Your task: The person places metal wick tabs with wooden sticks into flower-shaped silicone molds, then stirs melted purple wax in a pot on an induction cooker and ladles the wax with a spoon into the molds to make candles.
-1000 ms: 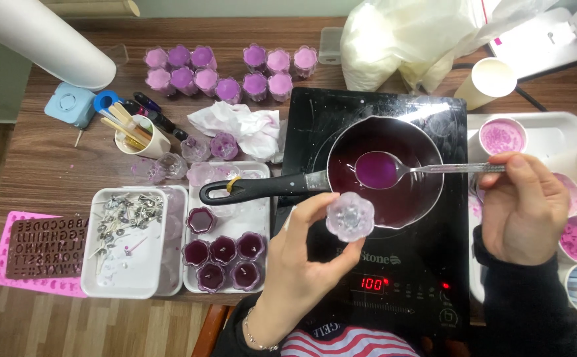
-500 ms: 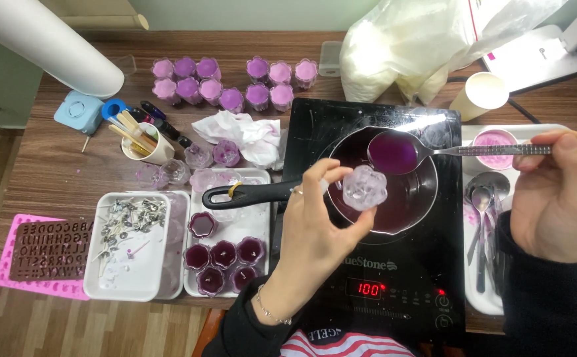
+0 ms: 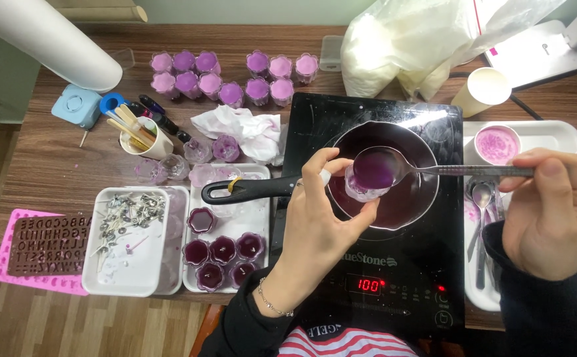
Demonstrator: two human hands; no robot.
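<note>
My left hand holds a small clear flower-shaped cup over a black saucepan of dark purple liquid. The pan sits on a black induction hob. My right hand grips a metal spoon by its handle. The spoon's bowl, full of purple liquid, lies right over the cup's mouth and hides most of it.
A white tray left of the hob holds several filled dark purple cups. Another white tray holds metal wick tabs. Pink filled cups stand at the back, beside crumpled tissue. Paper cups and spoons sit on the right.
The spoon came down and left from the pan's far rim to sit over the cup. My left hand moved the cup slightly lower.
</note>
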